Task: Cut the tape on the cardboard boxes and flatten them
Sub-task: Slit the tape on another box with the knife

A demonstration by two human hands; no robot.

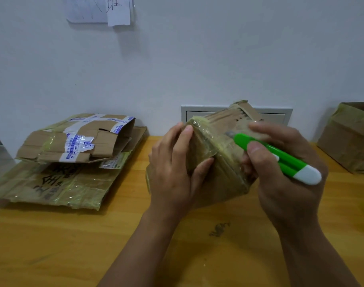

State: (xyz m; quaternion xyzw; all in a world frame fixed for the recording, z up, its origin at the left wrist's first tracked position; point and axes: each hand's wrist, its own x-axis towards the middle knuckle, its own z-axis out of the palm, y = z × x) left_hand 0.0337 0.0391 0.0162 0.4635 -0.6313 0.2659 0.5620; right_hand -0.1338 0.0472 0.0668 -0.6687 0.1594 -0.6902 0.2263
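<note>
White wall point(197, 59) behind, wooden table point(53, 245) below. Flattened boxes point(69, 158) stacked well left of the left fingers, looks like the done pile; an unflattened box point(348, 139) sits beyond the right knuckles, probably queued. Current taped box point(216, 154) is between both hands, tilted up off the table so its taped face is towards the blade. It's brown, wrapped in glossy yellowish tape, far flaps ragged. Left hand point(173, 168) grips the near corner, thumb and fingers curled round it, bracing. Right hand point(284, 162) is wrapped round the green cutter point(280, 158), tip at the tape; blade contact likely, too blurred to confirm.
</note>
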